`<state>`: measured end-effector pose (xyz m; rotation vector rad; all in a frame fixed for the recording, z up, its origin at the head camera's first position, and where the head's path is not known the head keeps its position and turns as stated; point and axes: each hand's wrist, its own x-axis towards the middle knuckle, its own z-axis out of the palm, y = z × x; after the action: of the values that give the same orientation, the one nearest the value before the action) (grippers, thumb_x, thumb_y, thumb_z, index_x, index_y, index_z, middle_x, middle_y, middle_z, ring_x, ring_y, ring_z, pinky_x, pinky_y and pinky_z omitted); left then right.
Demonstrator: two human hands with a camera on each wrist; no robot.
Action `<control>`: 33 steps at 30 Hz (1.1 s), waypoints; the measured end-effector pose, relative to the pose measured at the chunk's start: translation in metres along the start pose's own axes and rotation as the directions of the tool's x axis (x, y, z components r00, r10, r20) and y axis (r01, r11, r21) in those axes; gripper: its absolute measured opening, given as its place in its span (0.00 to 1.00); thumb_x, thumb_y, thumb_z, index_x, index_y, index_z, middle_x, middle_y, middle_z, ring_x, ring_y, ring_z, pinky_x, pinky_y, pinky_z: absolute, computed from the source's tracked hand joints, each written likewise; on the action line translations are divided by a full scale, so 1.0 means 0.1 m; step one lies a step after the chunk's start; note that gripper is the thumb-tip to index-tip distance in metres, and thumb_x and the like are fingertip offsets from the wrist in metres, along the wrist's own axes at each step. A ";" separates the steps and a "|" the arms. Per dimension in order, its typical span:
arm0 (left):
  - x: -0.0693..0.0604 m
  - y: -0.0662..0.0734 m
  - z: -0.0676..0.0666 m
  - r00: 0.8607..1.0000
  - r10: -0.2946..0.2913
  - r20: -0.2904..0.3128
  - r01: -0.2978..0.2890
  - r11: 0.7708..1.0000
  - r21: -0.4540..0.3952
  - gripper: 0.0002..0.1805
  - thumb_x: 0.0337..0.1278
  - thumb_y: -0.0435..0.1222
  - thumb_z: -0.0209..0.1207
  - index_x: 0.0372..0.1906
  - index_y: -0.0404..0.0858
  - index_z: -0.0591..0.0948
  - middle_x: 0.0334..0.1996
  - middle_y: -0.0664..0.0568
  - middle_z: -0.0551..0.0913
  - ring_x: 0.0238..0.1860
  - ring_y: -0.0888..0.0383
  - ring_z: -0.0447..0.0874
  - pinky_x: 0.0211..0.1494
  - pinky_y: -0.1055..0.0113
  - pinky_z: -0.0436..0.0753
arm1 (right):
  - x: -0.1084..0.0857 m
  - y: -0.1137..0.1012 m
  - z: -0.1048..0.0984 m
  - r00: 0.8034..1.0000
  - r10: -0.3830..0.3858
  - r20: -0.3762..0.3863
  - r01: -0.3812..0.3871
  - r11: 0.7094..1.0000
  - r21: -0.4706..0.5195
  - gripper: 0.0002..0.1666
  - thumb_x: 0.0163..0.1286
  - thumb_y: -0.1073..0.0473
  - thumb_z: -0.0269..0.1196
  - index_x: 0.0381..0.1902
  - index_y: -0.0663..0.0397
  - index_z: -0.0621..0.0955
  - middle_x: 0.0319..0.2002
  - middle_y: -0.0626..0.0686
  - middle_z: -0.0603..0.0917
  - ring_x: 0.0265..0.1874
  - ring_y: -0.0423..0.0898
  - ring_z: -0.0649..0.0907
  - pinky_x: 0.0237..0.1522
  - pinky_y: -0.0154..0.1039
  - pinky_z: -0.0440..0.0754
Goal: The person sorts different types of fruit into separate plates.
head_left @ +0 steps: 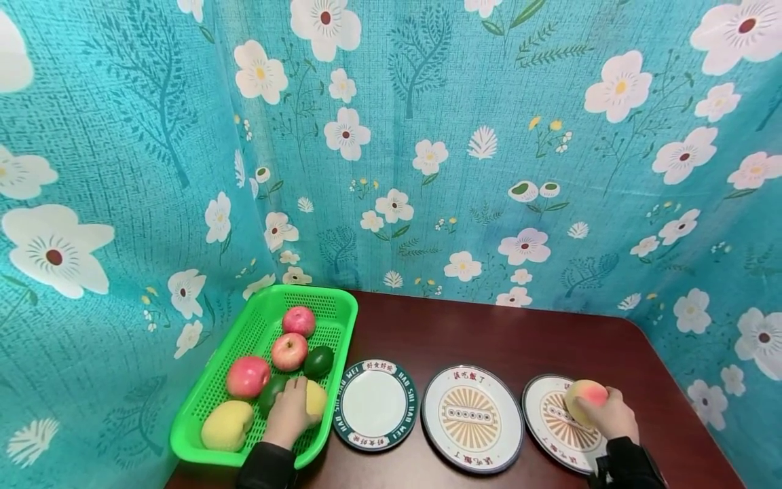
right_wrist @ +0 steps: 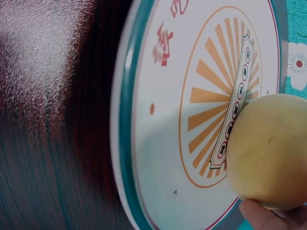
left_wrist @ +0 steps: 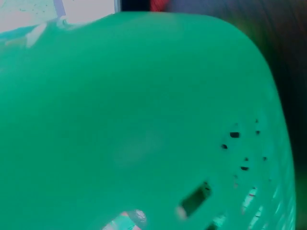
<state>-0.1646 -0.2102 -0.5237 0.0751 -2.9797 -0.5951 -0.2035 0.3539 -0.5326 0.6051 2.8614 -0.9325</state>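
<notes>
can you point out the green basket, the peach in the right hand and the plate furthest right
Green basket (head_left: pixel 326 305): head view, on its back wall
Peach (right_wrist: pixel 268 151): right wrist view, on its yellow side
Plate furthest right (right_wrist: pixel 156 139): right wrist view, on its white border

A pair of black sleeves (head_left: pixel 267 467)

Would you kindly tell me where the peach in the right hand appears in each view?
Head: peach at lower right, over the rightmost sunburst plate.
Left wrist: not in it.
Right wrist: lower right, cut by the frame's edge.
Shared landmark (head, right wrist): that sunburst plate.
</notes>
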 end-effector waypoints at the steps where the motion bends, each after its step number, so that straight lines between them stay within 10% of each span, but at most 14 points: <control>1: -0.01 0.00 0.00 1.000 -0.002 0.003 0.002 1.000 -0.002 0.43 0.21 0.36 0.72 0.52 0.24 0.67 0.44 0.32 0.70 0.37 0.33 0.71 0.35 0.46 0.74 | 0.00 0.00 0.00 1.000 0.006 0.003 -0.006 1.000 -0.001 0.51 0.55 0.41 0.56 0.56 0.81 0.52 0.47 0.79 0.62 0.45 0.72 0.67 0.44 0.58 0.67; 33: -0.07 -0.08 -0.08 0.992 -0.123 0.025 0.124 0.991 -0.053 0.45 0.19 0.45 0.70 0.51 0.27 0.69 0.40 0.29 0.72 0.37 0.33 0.72 0.34 0.47 0.73 | 0.05 0.04 0.03 1.000 -0.004 0.011 0.004 1.000 -0.009 0.52 0.56 0.39 0.54 0.57 0.80 0.52 0.48 0.80 0.62 0.46 0.72 0.66 0.45 0.58 0.66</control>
<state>-0.1565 -0.2201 -0.5201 0.2517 -2.9942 -0.6945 -0.2065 0.3565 -0.5377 0.5917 2.8565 -0.9198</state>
